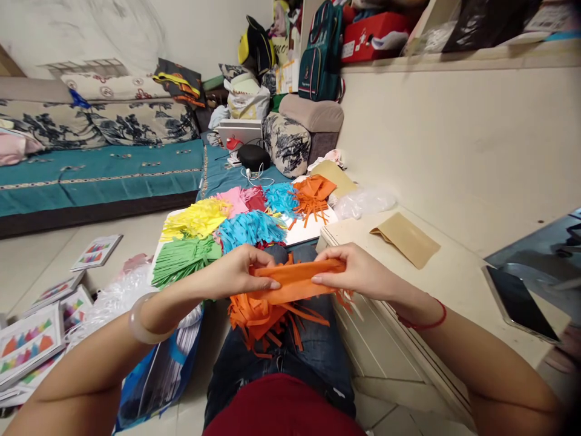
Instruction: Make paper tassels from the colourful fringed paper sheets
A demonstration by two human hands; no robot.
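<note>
Between my two hands a fringed orange paper sheet (295, 281) is stretched out over my lap, its uncut band facing me. My left hand (254, 269) pinches its left end, and my right hand (347, 271) pinches the right end. More orange fringed paper (258, 318) lies in a loose heap on my thighs below. Just beyond my knees, a white board (313, 229) bears fringed bundles: yellow (197, 219), green (186, 260), blue (249, 230), pink (236, 200) and another orange one (313, 195).
A phone (521, 303) and a brown paper piece (406, 239) lie on the cabinet top (458, 290) at right. At left are printed packets (31, 339), shredded white strips (118, 303) and a blue bag (158, 369). A teal-covered sofa (100, 172) stands behind.
</note>
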